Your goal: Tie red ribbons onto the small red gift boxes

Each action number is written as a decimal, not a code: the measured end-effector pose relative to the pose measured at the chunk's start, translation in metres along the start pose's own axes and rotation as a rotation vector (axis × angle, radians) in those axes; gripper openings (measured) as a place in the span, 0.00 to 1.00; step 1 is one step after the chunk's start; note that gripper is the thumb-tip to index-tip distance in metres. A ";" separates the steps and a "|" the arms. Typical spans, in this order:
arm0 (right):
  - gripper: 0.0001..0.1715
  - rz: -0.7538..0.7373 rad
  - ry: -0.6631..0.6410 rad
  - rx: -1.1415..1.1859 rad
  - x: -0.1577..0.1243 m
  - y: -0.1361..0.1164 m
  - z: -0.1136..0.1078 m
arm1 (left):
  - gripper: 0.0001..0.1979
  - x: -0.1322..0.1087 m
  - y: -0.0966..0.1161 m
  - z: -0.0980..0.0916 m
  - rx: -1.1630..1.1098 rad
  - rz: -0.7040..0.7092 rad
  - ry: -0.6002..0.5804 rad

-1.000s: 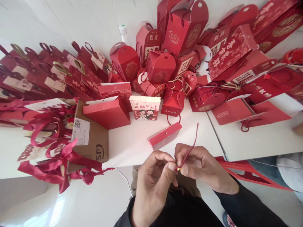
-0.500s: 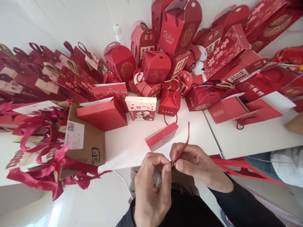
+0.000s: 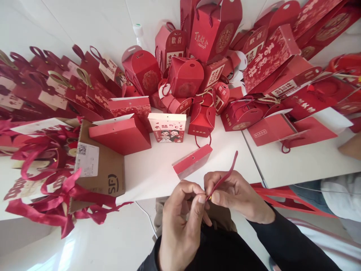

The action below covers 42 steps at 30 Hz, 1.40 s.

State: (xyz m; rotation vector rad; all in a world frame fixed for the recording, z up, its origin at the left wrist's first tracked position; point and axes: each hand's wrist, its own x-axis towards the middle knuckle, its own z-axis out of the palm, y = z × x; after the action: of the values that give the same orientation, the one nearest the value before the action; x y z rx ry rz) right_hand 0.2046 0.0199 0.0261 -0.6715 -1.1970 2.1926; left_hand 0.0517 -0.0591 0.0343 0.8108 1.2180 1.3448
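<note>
My left hand point(image 3: 183, 222) pinches the lower end of a dark red strap point(image 3: 229, 171) between thumb and fingertips. Close beside it, my right hand point(image 3: 235, 195) grips the same strap, whose free end sticks up past the fingers and curves to the right. A small gold-coloured fastener point(image 3: 210, 197) shows between the two hands, partly covered by the fingertips. Just beyond the hands, a small red box point(image 3: 192, 161) with a hole in its upper face lies on the white table point(image 3: 152, 177).
Red gift boxes point(image 3: 187, 79) are heaped at the back. A cardboard carton point(image 3: 115, 177) with pink ribbons point(image 3: 67, 203) stands left, and strapped red boxes point(image 3: 81, 90) line up behind it. A cream box point(image 3: 167, 130) stands mid-table. Another person's clothed leg point(image 3: 304, 195) is at right.
The strap's free end has swung to the right and leans more. My hands stay pinched together at the fastener, having shifted slightly. The boxes have not been moved.
</note>
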 end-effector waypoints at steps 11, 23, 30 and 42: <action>0.09 0.001 0.031 0.068 0.005 0.007 0.003 | 0.04 -0.006 -0.008 0.000 0.284 0.204 0.144; 0.08 -0.053 0.433 -0.512 -0.014 -0.006 0.028 | 0.10 0.000 -0.003 0.007 0.782 0.624 0.361; 0.03 -0.222 0.402 -0.672 -0.014 -0.001 0.029 | 0.07 -0.002 -0.006 0.007 0.735 0.495 0.314; 0.04 -0.203 0.462 -0.616 -0.012 0.009 0.041 | 0.10 -0.006 -0.009 0.009 0.160 0.015 0.249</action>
State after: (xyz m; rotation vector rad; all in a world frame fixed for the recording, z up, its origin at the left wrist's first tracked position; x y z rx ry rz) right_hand 0.1841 -0.0164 0.0397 -1.1655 -1.5939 1.3793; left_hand 0.0636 -0.0639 0.0287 0.7809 1.5329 1.4041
